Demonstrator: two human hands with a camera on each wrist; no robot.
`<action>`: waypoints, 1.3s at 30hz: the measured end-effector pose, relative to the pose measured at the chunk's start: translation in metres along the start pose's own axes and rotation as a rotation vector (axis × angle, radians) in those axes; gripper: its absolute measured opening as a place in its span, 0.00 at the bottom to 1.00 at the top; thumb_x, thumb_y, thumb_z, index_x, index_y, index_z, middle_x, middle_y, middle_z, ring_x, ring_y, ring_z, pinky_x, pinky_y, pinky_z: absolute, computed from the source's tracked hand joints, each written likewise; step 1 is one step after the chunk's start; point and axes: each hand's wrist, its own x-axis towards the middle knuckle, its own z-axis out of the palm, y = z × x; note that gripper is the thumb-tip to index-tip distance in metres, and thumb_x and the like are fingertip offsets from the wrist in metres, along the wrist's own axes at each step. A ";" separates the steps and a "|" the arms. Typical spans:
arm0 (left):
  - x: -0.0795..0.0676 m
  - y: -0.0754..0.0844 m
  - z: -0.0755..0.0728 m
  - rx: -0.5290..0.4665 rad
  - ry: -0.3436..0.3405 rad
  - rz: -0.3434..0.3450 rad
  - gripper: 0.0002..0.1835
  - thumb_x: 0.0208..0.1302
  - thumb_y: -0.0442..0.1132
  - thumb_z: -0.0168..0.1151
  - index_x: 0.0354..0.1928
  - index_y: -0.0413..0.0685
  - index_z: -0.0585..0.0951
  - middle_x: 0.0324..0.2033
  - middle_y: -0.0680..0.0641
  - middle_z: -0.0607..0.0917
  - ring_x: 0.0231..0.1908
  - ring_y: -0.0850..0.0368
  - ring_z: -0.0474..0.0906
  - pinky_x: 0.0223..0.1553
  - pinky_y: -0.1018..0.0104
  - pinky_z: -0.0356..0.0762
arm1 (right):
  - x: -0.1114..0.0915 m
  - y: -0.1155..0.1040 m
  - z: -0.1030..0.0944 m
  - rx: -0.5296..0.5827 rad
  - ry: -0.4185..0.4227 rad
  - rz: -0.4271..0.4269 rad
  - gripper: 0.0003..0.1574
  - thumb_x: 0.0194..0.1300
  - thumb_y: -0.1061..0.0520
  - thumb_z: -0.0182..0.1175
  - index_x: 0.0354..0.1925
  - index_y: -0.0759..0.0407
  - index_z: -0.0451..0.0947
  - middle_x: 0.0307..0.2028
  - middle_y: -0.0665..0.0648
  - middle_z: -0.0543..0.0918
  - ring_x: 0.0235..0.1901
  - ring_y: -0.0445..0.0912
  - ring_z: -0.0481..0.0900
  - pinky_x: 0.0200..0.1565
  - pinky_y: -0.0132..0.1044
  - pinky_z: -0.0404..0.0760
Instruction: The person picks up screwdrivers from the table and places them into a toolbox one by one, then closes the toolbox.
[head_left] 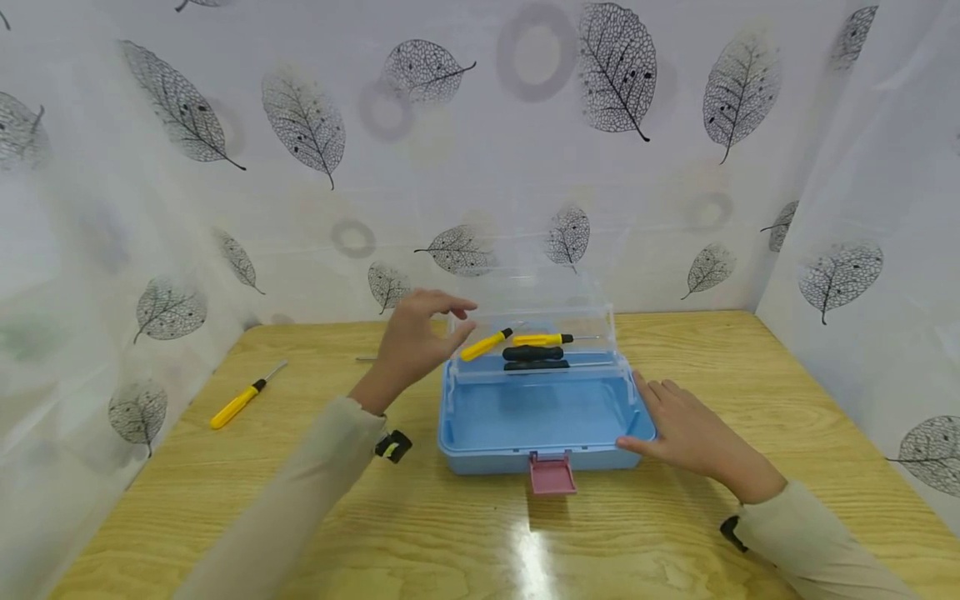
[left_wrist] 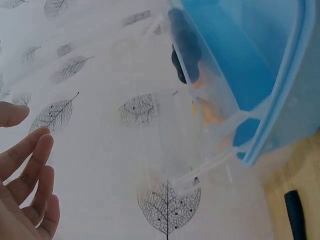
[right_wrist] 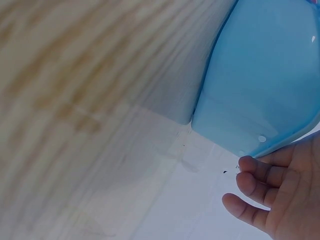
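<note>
A blue box with a raised clear lid stands on the table. Behind its bare lower compartment, a clear tray holds a tilted yellow screwdriver, another yellow screwdriver and two black-handled tools. My left hand hovers by the lid's left side, thumb and fingers apart, with nothing between them. With my right hand I hold the box's right end, thumb on the rim at the front corner. In the right wrist view, the other fingers bend loosely beside the blue wall.
A yellow screwdriver lies on the table at the left. Behind my left hand a thin metal shaft shows, and the left wrist view has a black handle beside the box. Leaf-print curtains surround the table. A pink latch hangs in front.
</note>
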 end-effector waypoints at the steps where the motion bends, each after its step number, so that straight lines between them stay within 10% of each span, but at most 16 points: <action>1: -0.001 -0.002 -0.004 -0.003 0.011 -0.008 0.12 0.57 0.39 0.67 0.43 0.46 0.85 0.33 0.47 0.87 0.39 0.51 0.79 0.51 0.56 0.73 | 0.000 0.000 0.000 0.001 0.001 0.000 0.62 0.56 0.29 0.57 0.66 0.77 0.54 0.56 0.76 0.73 0.55 0.67 0.72 0.56 0.60 0.70; 39: -0.058 -0.093 -0.074 0.083 0.296 -0.303 0.14 0.59 0.34 0.64 0.47 0.40 0.83 0.37 0.37 0.85 0.37 0.50 0.74 0.41 0.62 0.69 | 0.000 0.000 -0.001 0.000 0.011 0.003 0.63 0.55 0.28 0.56 0.66 0.76 0.55 0.57 0.75 0.72 0.55 0.67 0.71 0.56 0.60 0.70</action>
